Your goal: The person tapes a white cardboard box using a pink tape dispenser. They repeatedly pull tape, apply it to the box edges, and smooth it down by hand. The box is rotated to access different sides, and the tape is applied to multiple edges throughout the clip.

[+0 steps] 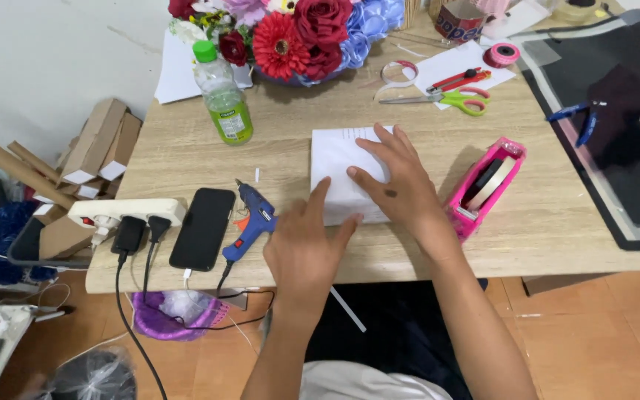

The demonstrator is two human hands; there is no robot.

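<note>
- Both hands are down on the white folded paper (338, 167), which lies flat near the middle of the wooden table (542, 222), between the blue glue gun (252, 221) and the pink tape dispenser (485, 185).
- Right hand (398, 181) lies spread wide, palm down, fingers fanned across the sheet's upper right part; it grips nothing, it just presses.
- Left hand (307, 248) sits at the lower left corner, fingers loosely open, thumb and forefinger touching the paper's near edge; nothing is held in it either.
- Looks to me like a flattening or creasing step: the right palm pins, the left works the edge.
- To do it well, I'd keep the right palm's weight steady so the sheet cannot skate on the smooth wood.
- Run the left fingertips along the near edge in one even stroke, outward from the pinned part, so no bubble gets trapped.
- The far edge shows short pleat-like lines; pressing should follow them, not cross them.
- Mind the glue gun: it lies just beside the left hand, nozzle away, and its cord trails off the table edge.
- Black phone (203, 227) and power strip (129, 212) sit further left, well apart from the paper.
</note>
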